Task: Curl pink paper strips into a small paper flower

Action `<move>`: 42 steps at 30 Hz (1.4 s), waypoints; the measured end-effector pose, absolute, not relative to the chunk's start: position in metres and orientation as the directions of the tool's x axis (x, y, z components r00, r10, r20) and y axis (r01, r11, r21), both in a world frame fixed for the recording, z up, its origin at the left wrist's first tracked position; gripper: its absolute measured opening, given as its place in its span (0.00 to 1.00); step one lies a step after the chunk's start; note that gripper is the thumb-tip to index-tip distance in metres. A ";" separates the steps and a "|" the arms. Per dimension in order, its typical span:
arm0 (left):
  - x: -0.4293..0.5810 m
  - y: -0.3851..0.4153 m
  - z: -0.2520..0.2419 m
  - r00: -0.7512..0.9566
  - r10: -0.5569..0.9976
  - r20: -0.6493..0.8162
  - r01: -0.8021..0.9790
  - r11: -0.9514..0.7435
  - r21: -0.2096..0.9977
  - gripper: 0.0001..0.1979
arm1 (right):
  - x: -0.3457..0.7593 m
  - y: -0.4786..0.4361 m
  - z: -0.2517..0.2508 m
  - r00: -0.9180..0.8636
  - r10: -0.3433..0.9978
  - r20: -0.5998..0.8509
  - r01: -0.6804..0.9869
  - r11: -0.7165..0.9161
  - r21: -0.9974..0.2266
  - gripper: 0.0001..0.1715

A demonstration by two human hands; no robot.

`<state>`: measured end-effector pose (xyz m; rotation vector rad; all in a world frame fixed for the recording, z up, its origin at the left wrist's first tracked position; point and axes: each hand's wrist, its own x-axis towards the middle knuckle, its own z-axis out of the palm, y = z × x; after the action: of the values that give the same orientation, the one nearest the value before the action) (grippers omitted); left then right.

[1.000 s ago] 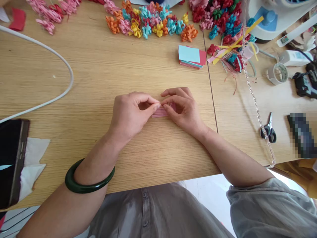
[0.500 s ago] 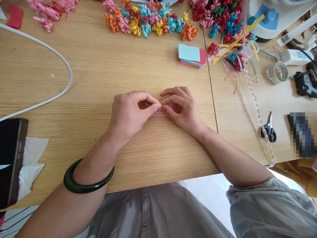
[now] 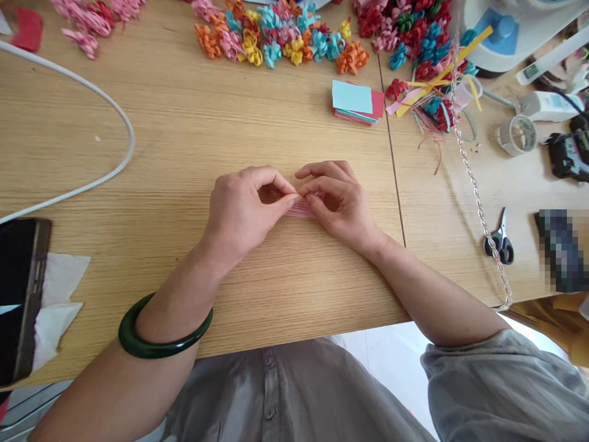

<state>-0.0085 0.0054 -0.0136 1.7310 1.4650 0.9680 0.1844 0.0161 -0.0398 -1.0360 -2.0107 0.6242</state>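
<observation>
A piece of pink paper (image 3: 301, 211) cut into thin strips lies low over the middle of the table, partly covered by my fingers. My left hand (image 3: 242, 205) pinches its upper edge between thumb and index finger. Close against it, my right hand (image 3: 343, 199) has thumb and fingertips pinched on the same paper, with the upper fingers curved above. The fingertips of both hands meet, so the exact spot they grip is hidden. A dark green bangle (image 3: 165, 341) circles my left wrist.
Curled paper flowers (image 3: 276, 37) in several colours line the back. Nearby sit stacked blue and red paper cards (image 3: 352, 97). Scissors (image 3: 500, 239), a tape roll (image 3: 518, 135) and a hanging beaded cord (image 3: 473, 190) are at right. A white cable (image 3: 124, 123) and a phone (image 3: 21, 294) occupy the left.
My left hand has shifted very slightly right, and the pink paper's visible strips sit a little farther right. Both hands keep their pinch.
</observation>
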 end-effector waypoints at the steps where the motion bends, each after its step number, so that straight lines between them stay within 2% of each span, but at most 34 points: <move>1: -0.008 0.005 -0.014 0.097 0.987 0.130 0.508 -0.161 0.846 0.03 | 0.185 0.016 -0.039 -0.375 0.835 0.404 0.450 0.544 -0.708 0.11; 8: -0.012 0.006 -0.015 0.176 0.970 0.167 0.634 -0.241 0.735 0.03 | 0.185 0.015 -0.033 -0.408 0.834 0.371 0.419 0.532 -0.736 0.10; 14: -0.017 0.011 -0.008 0.272 0.941 0.201 0.679 -0.335 0.654 0.07 | 0.185 0.015 -0.031 -0.470 0.799 0.376 0.380 0.567 -0.730 0.10; 22: -0.020 0.014 -0.003 0.310 0.916 0.253 0.674 -0.400 0.621 0.12 | 0.184 0.014 -0.031 -0.465 0.808 0.363 0.340 0.541 -0.769 0.11; 31: -0.016 0.010 0.010 0.193 0.967 0.165 0.609 -0.250 0.753 0.26 | 0.187 0.018 -0.029 -0.510 0.791 0.339 0.304 0.534 -0.789 0.13; 36: -0.014 0.009 0.012 0.213 0.953 0.214 0.678 -0.302 0.670 0.26 | 0.186 0.018 -0.031 -0.517 0.777 0.358 0.270 0.545 -0.794 0.12; 42: -0.011 0.010 0.008 0.215 0.952 0.219 0.613 -0.306 0.729 0.25 | 0.183 0.015 -0.031 -0.509 0.789 0.343 0.281 0.529 -0.801 0.11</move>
<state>-0.0108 0.0095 0.0080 2.0001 1.4426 0.9029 0.1834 0.0149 -0.0309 -0.8658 -2.0466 0.9001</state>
